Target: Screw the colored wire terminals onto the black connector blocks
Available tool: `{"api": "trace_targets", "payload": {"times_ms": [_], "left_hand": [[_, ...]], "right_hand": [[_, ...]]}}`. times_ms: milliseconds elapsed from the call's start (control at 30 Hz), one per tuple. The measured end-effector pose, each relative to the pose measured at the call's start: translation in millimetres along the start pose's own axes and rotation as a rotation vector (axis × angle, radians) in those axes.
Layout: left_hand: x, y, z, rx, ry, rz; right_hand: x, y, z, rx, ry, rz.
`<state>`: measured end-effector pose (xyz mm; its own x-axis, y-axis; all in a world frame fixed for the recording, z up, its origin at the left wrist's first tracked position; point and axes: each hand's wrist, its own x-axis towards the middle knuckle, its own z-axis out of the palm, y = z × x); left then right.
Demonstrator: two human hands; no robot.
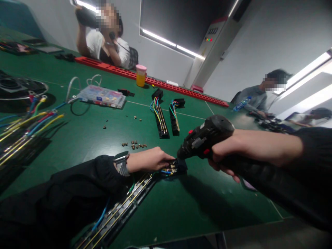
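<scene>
My right hand [228, 150] grips a black cordless drill [204, 136], its nose pointing down and left. The drill's tip is close to a black terminal block [182, 166] with brass screws and coloured wires. At the block's near-left side, my left hand [149, 159] has its fingers closed on its edge; whether a small screw is between the fingertips cannot be made out. From the block, a long black strip with brass bars [129, 204] runs toward the lower left, partly under my left sleeve. Loose brass screws [135, 145] lie just beyond my left hand.
Two short wired strips [161, 121] lie farther back. A clear parts box [102, 96], a pink-lidded cup [141, 75] and a red slotted rail [176, 86] are beyond. Wired bars [28, 135] lie left. Other people sit around the green table [220, 207].
</scene>
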<state>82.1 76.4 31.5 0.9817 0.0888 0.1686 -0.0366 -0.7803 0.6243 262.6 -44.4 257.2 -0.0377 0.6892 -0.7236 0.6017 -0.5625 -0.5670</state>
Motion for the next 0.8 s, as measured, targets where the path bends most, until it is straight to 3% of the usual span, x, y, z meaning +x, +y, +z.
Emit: {"api": "trace_targets", "payload": {"times_ms": [133,433,667,800], "left_hand": [[-0.4,-0.3,0.0,-0.007,0.007,0.001],[-1.8,-10.1,6.5,-0.003,0.032,0.037],[-1.7,-6.7,4.8,-0.008,0.032,0.023],[-0.8,-5.0,3.9,-0.003,0.024,0.021]], "right_hand": [[1.2,2.8,-4.3,0.093,-0.019,0.093],[-1.1,-3.1,-0.8,0.041,-0.116,0.03],[-1.8,-5.5,-9.4,-0.24,0.116,-0.21],[-2.9,-5.3,-11.2,-0.293,0.157,-0.202]]}}
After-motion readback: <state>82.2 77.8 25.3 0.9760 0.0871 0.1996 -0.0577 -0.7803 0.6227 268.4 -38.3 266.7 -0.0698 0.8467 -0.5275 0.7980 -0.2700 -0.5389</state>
